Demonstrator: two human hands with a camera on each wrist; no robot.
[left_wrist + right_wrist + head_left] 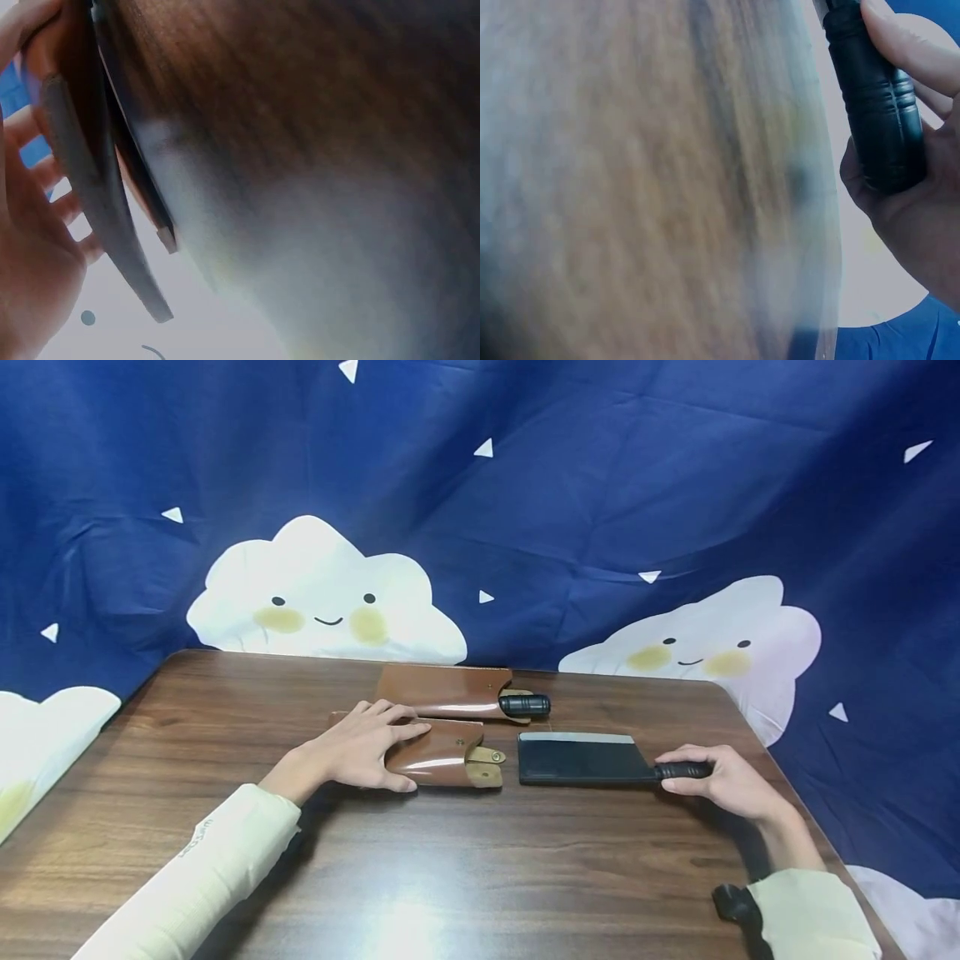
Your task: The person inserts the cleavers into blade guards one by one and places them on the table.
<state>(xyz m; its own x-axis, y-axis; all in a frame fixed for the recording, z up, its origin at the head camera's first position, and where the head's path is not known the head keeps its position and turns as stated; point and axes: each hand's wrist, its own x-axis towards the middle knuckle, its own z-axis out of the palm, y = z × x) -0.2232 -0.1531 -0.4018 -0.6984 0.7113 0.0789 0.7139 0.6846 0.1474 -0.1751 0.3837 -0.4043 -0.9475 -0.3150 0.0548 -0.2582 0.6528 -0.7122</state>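
On the left, my left hand (363, 747) spans a brown leather knife sheath (438, 760), thumb at its near edge and fingers across its far side. The sheath's mouth points right, its snap strap (487, 755) hanging loose. In the left wrist view the sheath (94, 172) shows edge-on beside the palm. My right hand (731, 781) grips the black ridged handle (874, 97) of a cleaver. That cleaver's dark blade (581, 760) lies flat-side up, its pale cutting edge away from me, its squared end just right of the sheath's mouth.
Behind the near sheath lies a second brown sheath (442, 689), a black handle (525, 704) sticking out of its right end. The wooden table (525, 877) ends at a dark blue cloth (525, 527) with cloud prints.
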